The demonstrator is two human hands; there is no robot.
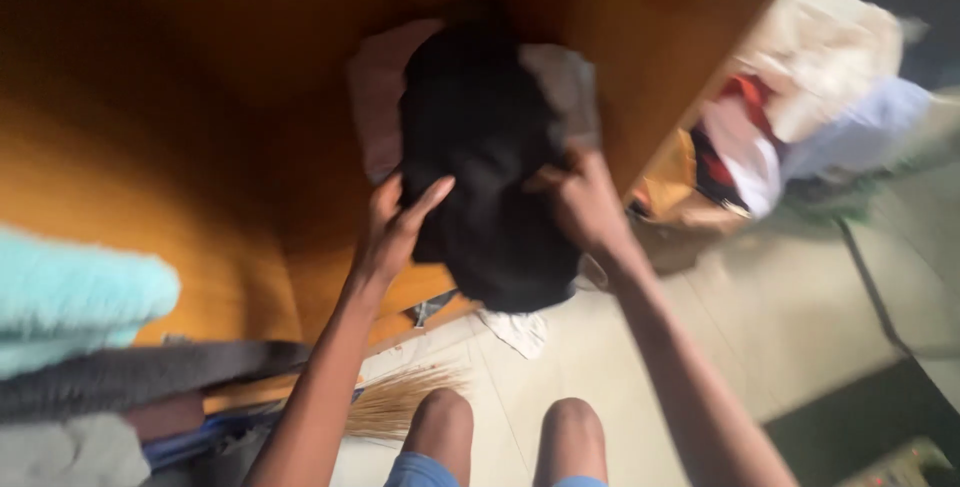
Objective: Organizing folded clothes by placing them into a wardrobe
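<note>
Between the two hands sits a black garment, pressed into the wooden shelf atop pale folded cloth. Left hand lies flat and spread against its side; right hand clasps the other edge. It looks nearly stowed, its lower end hanging over the shelf lip.

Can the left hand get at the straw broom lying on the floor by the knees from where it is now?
Probably yes, but not at once: the left hand is pressed on the black cloth bundle; the broom lies just below its forearm, nothing between them.
</note>
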